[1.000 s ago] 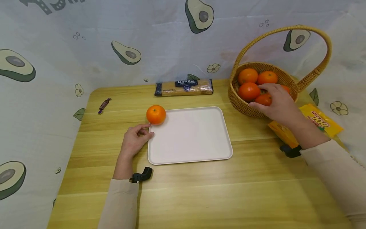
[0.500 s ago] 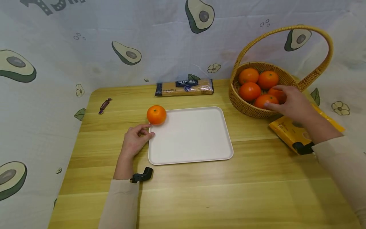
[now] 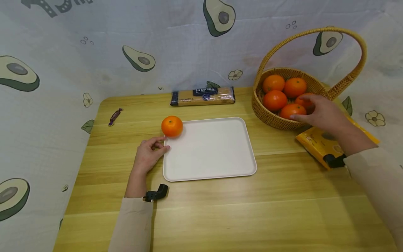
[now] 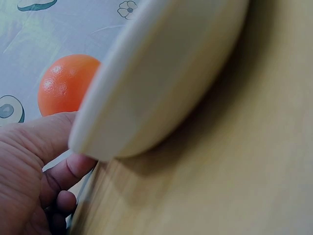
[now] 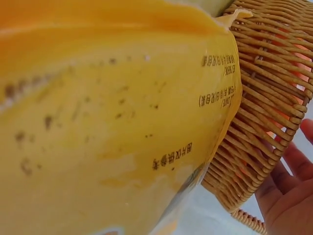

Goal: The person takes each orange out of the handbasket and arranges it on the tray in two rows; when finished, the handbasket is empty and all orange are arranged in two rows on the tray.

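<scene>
In the head view my left hand [image 3: 148, 155] holds the left edge of a white rectangular tray [image 3: 211, 150]. The left wrist view shows the tray's rim [image 4: 112, 107] between thumb and fingers. One orange [image 3: 171, 126] sits on the tray's far left corner, just beyond that hand. At the back right, my right hand [image 3: 327, 113] reaches into a wicker basket [image 3: 262, 110] with several oranges. Its fingers curl over the right-hand orange [image 3: 304, 104], partly hiding it, while the thumb lies by the front orange [image 3: 292, 111]. The basket's wall [image 5: 264, 73] hides part of this grasp in the right wrist view.
A yellow printed bag [image 3: 318, 143] lies under my right forearm, against the basket. Behind the tray is a pack of spaghetti [image 3: 204, 97]. A purple wrapped candy [image 3: 115, 117] lies at the far left. The basket's tall handle [image 3: 315, 32] arches above the fruit.
My right hand has shifted right inside the basket, from above the front orange to the right-hand orange, then stayed almost still. My left hand, the tray and its orange have not moved.
</scene>
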`<state>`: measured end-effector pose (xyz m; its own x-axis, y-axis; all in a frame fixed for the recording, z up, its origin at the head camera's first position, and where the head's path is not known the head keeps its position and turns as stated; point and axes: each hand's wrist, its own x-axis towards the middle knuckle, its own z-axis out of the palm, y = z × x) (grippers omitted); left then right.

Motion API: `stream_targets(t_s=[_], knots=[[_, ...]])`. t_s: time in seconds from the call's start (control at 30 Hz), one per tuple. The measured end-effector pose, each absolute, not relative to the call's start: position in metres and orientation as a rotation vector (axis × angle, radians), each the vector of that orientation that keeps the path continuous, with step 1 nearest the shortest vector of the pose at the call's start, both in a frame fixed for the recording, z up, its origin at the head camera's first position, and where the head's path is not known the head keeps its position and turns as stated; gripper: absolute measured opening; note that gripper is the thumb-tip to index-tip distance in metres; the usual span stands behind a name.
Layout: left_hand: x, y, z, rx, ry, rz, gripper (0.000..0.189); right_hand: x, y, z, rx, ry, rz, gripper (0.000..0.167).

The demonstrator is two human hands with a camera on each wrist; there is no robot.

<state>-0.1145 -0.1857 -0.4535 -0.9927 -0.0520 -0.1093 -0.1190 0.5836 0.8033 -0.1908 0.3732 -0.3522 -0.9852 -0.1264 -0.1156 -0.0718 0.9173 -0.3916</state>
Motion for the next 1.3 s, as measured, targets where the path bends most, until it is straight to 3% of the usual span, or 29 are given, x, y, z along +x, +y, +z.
stream_targets(t_s=[0.3, 0.8, 1.3], knots=[[-0.1145, -0.1869, -0.4556, -0.141, 2.744, 1.407, 0.038, -0.1951, 0.3715, -0.3506, -0.152, 2.928, -0.519, 0.092], [-0.1146, -0.1863, -0.4543, -0.134, 2.727, 1.407, 0.038, -0.2000, 0.3691, -0.3479, -0.186, 2.907, -0.269, 0.083], [-0.1138, -0.1867, -0.4545, -0.145, 2.752, 1.373, 0.038, -0.1978, 0.3662, -0.3491, -0.182, 2.947, -0.347, 0.077]])
